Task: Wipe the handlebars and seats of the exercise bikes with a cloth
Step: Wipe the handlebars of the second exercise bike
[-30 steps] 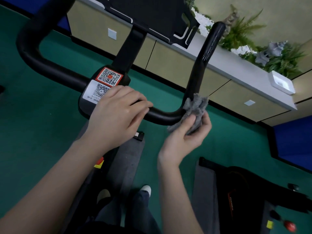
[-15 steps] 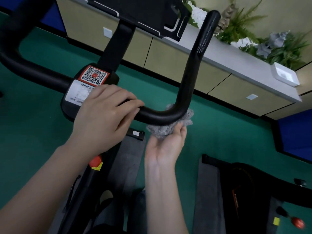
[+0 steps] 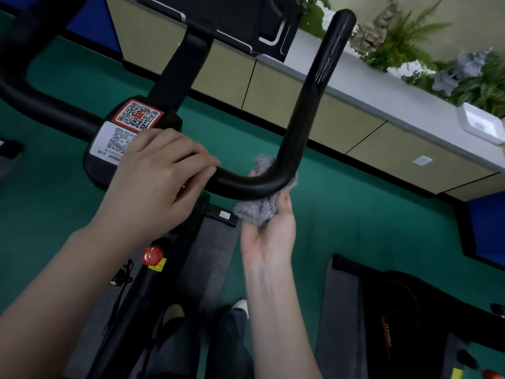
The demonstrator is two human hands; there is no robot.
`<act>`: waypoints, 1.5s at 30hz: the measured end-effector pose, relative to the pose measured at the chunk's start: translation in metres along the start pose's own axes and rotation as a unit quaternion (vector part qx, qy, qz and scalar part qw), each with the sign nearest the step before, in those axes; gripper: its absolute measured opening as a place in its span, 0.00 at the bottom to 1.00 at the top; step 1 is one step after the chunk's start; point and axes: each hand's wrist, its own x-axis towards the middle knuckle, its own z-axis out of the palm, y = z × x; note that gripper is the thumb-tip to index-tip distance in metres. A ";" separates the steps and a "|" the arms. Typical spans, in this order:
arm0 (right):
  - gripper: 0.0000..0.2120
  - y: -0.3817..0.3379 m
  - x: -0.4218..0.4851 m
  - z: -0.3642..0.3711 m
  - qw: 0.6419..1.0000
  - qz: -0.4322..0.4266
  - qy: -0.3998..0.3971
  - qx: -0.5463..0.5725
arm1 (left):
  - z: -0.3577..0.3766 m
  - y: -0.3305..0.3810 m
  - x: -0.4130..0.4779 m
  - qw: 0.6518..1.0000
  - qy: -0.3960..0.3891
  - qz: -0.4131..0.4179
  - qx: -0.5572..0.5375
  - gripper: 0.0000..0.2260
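Head view: the left hand [image 3: 161,173] is closed over the black handlebar [image 3: 303,127] beside the QR label [image 3: 138,116], while the right hand [image 3: 269,231] clamps the grey cloth [image 3: 257,209] against the underside of the handlebar's right bend.

A dark green carpeted floor [image 3: 355,228] is carrying everything here. A flat grey rectangular mat [image 3: 210,258] is lying directly on it under the black bike frame, and a second grey mat [image 3: 341,318] (partly covered by another black machine) is sitting to its right.
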 end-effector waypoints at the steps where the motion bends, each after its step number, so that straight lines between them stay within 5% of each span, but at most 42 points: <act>1: 0.14 0.001 0.000 -0.002 1.000 0.018 -0.005 -0.010 | 0.000 0.004 0.002 1.000 0.001 -0.009 0.007 0.13; 6: 0.17 -0.017 0.011 0.002 0.998 0.043 -0.008 -0.053 | 0.020 0.041 0.014 1.000 -0.015 -0.023 0.002 0.14; 10: 0.12 -0.028 0.019 0.005 0.985 -0.148 0.043 -0.081 | 0.036 0.055 0.012 0.998 -0.005 -0.059 0.006 0.14; 14: 0.08 -0.031 0.021 0.009 0.878 -0.389 -0.005 -0.277 | 0.040 0.056 0.012 0.997 0.009 -0.079 -0.006 0.15; 22: 0.08 -0.073 0.042 0.010 0.618 -0.498 -0.258 -0.551 | 0.040 0.059 0.014 0.994 0.019 -0.100 -0.041 0.13; 24: 0.08 -0.068 0.035 -0.001 0.598 -0.488 -0.293 -0.565 | 0.039 0.060 0.014 0.993 0.022 -0.104 -0.043 0.14; 29: 0.08 -0.081 0.043 0.012 0.615 -0.451 -0.296 -0.575 | 0.036 0.064 0.015 0.990 0.014 -0.121 -0.065 0.15; 31: 0.08 -0.088 0.048 0.021 0.587 -0.454 -0.309 -0.595 | 0.036 0.065 0.015 0.990 0.011 -0.128 -0.064 0.16; 38: 0.07 -0.106 0.055 0.039 0.383 -0.460 -0.442 -0.668 | 0.038 0.068 0.014 0.988 0.026 -0.138 -0.065 0.18; 45: 0.07 -0.107 0.066 0.107 0.160 -0.290 -0.436 -0.837 | 0.038 0.067 0.013 0.988 0.030 -0.135 -0.069 0.14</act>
